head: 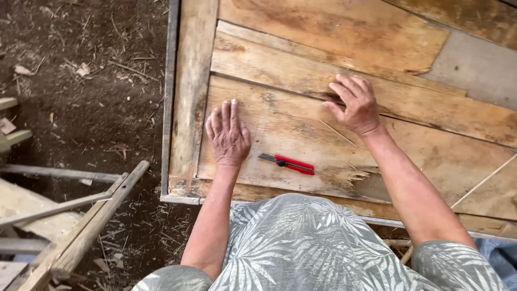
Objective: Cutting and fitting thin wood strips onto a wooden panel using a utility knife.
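Both hands lay open and flat on the wooden board (280, 134). The left hand (228, 136) and right hand (354, 105) held nothing. A red knife (287, 163) lay on the board between them.

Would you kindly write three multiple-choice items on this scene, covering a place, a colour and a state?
1. Where does the utility knife lie?
A. on the dirt ground
B. on the plywood sheet, between the two hands
C. in the right hand

2. What colour is the knife's handle?
A. red
B. yellow
C. blue

3. How is the left hand?
A. gripping the knife
B. closed in a fist
C. pressed flat, palm down, on the plywood sheet

Key: 1 B, it rests on the wood, untouched; 2 A, the body is red and black; 3 C, fingers are straight on the wood, while the right hand rests on the board edge.
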